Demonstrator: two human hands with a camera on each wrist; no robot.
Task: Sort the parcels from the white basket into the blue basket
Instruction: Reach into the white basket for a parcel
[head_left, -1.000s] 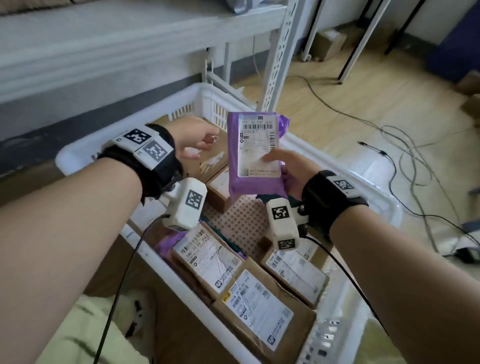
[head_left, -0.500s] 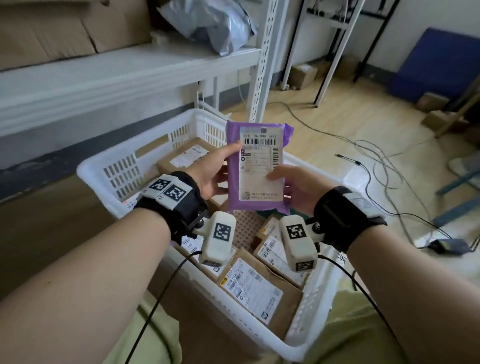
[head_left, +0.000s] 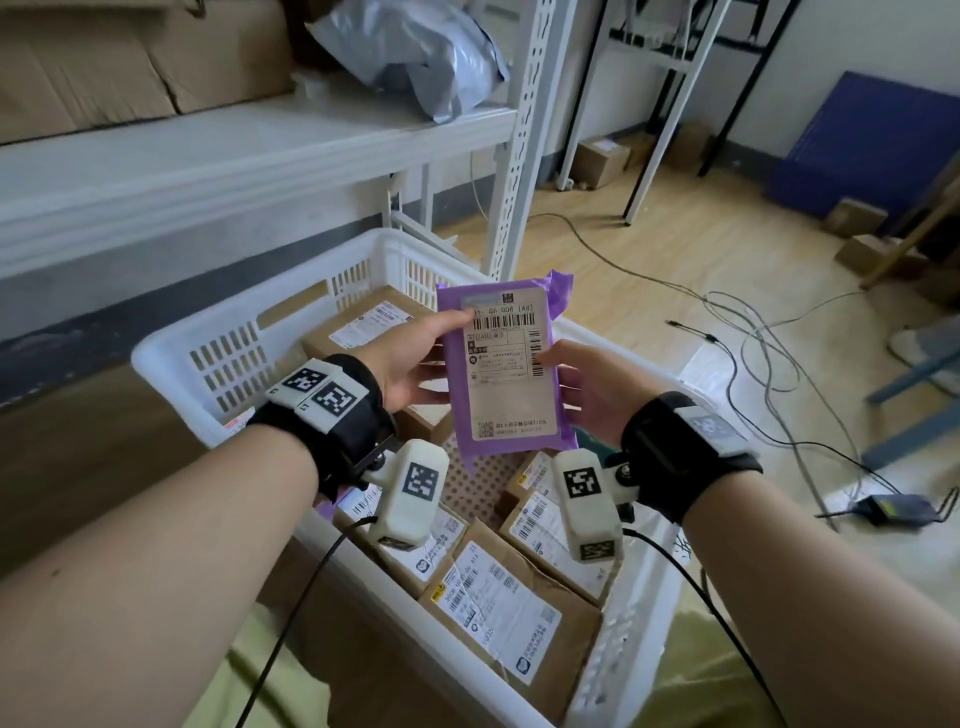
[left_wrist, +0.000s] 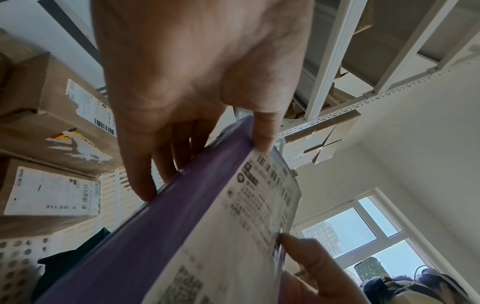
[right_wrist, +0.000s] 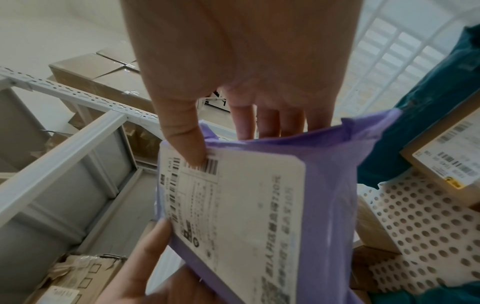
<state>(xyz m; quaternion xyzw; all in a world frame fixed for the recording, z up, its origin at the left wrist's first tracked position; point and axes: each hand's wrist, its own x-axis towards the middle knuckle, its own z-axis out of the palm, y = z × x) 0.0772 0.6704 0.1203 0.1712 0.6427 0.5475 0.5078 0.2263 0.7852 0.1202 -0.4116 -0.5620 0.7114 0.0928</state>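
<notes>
Basket: white slotted plastic basket (head_left: 218, 358), brown cardboard parcels (head_left: 511, 618) lying inside.
Parcel: flat purple plastic mailer with white label (head_left: 506, 371), held upright above the basket, long axis vertical, between both hands (neither nearer).
Left hand (head_left: 410, 358): thumb on label, fingers behind, pinching the left edge.
Right hand (head_left: 589, 387): pinches the right edge likewise.
Blue basket: not identifiable.

Purple parcel (head_left: 511, 374) glossy plastic film, matt paper label; white basket (head_left: 228, 353) perforated plastic; boxes (head_left: 511, 618) brown cardboard.
</notes>
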